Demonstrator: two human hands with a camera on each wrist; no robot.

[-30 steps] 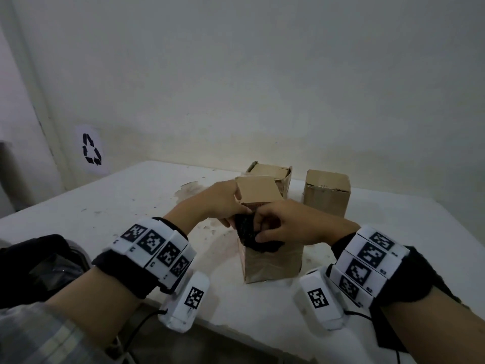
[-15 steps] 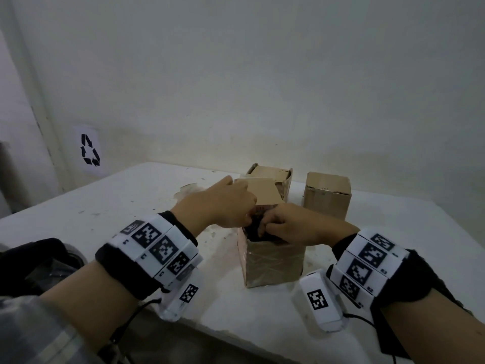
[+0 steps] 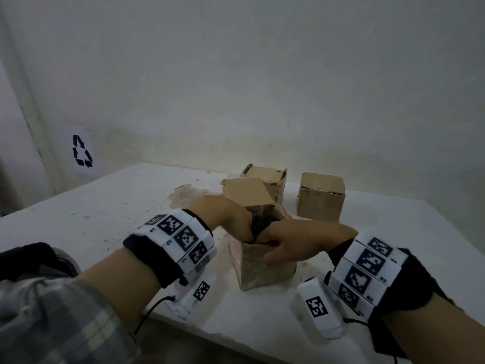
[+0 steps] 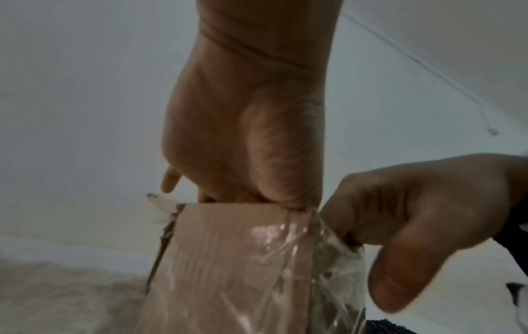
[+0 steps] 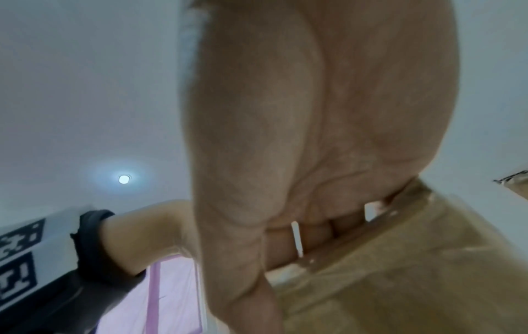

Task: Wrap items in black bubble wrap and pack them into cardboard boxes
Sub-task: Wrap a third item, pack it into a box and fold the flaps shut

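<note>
An open brown cardboard box [image 3: 265,269] stands at the table's middle with its rear flap [image 3: 245,190] raised. The black bubble-wrapped bundle [image 3: 262,222] sits down inside its mouth, only the top showing. My left hand [image 3: 231,219] reaches in from the left, and its fingers are hidden inside the box against the bundle. My right hand [image 3: 286,245] grips the near rim, with the fingers hooked inside and the thumb on the front face. In the left wrist view, clear tape covers the box wall [image 4: 228,271], and the right hand [image 4: 414,226] pinches its corner.
Behind stand a second open box [image 3: 270,179] and a closed box [image 3: 321,198] to the right. The white table [image 3: 105,219] has a front edge close under my wrists. A dark bag [image 3: 31,258] lies at the far left. A recycling sign [image 3: 82,151] hangs on the wall.
The bundle has gone from above the box's front down into its mouth. My left hand has followed it inside. My right hand has shifted from the bundle to the near rim.
</note>
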